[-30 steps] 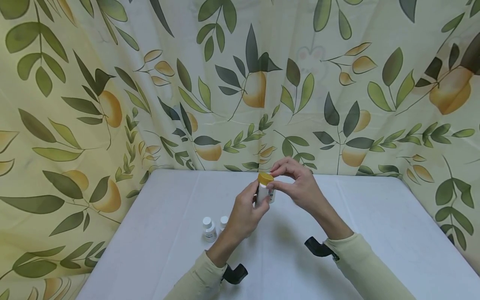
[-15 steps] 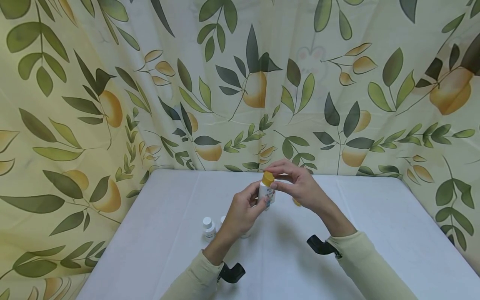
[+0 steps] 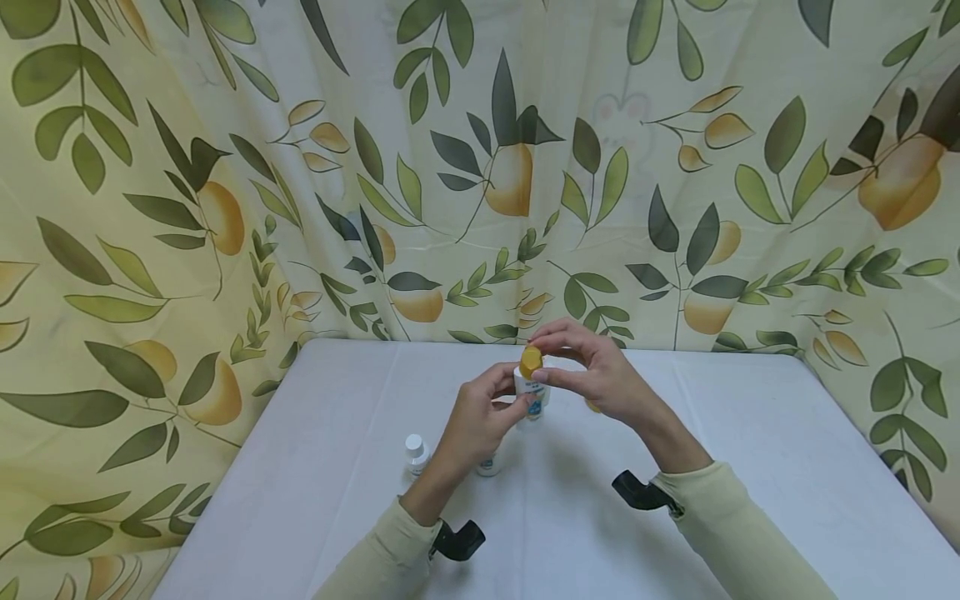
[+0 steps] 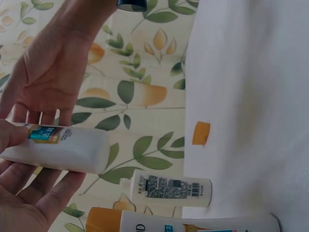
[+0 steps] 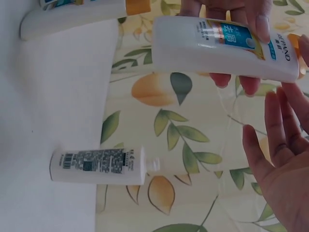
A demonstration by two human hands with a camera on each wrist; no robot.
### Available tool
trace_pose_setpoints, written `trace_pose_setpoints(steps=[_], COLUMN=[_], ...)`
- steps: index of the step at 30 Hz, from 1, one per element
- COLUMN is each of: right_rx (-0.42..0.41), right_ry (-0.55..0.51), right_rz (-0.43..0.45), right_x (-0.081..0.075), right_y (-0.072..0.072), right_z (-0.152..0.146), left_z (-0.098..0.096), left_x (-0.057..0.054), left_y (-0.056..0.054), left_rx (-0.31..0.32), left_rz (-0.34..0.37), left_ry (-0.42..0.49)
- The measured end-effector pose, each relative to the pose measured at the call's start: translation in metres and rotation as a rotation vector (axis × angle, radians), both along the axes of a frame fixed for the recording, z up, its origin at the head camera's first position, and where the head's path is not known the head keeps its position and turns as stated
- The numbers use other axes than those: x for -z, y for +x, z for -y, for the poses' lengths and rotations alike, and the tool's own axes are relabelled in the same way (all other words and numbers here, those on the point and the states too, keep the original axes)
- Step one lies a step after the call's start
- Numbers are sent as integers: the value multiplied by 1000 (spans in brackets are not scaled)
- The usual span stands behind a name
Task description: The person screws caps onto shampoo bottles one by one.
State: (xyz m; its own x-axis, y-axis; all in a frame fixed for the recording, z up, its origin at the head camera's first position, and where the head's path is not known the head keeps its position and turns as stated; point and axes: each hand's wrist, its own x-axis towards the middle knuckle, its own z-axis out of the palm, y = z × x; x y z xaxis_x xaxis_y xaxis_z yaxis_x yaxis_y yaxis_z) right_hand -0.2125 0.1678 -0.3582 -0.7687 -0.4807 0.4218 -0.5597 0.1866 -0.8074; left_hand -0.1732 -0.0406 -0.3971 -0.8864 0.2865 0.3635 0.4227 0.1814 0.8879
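Above the far half of the table, my left hand (image 3: 476,417) grips a white shampoo bottle (image 4: 82,150) with a blue and gold label. The thumb lies across its label. My right hand (image 3: 600,375) pinches the bottle's orange-yellow cap (image 3: 531,362) between thumb and fingers. The cap is at the bottle's top end; whether it is loose cannot be told. In the right wrist view the bottle's label (image 5: 231,35) faces the camera, and several fingers of my right hand (image 5: 285,150) are spread below the cap. A capless white bottle (image 5: 96,166) stands behind.
Another orange-capped bottle (image 4: 193,223) stands on the white tabletop (image 3: 712,450). A separate orange cap (image 4: 201,133) lies beyond the right wrist. A small white-capped bottle (image 3: 416,454) and another white bottle (image 3: 487,467) flank my left forearm. A leaf-patterned curtain (image 3: 480,208) hangs behind.
The held bottle has turned, bringing its label into the head view, and its cap has tipped toward the camera. Both hands have shifted slightly. The loose cap has come into view.
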Motion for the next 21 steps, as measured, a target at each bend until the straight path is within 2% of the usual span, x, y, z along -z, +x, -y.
trace_pose_setpoints(steps=[21], right_rx=[156], right_ry=[-6], right_rz=[-51], right_x=[-2], right_y=[5], right_z=[12], left_z=[3], left_x=[-3], left_y=[-3], left_rx=[-22], left_rz=[-30], left_ry=[5])
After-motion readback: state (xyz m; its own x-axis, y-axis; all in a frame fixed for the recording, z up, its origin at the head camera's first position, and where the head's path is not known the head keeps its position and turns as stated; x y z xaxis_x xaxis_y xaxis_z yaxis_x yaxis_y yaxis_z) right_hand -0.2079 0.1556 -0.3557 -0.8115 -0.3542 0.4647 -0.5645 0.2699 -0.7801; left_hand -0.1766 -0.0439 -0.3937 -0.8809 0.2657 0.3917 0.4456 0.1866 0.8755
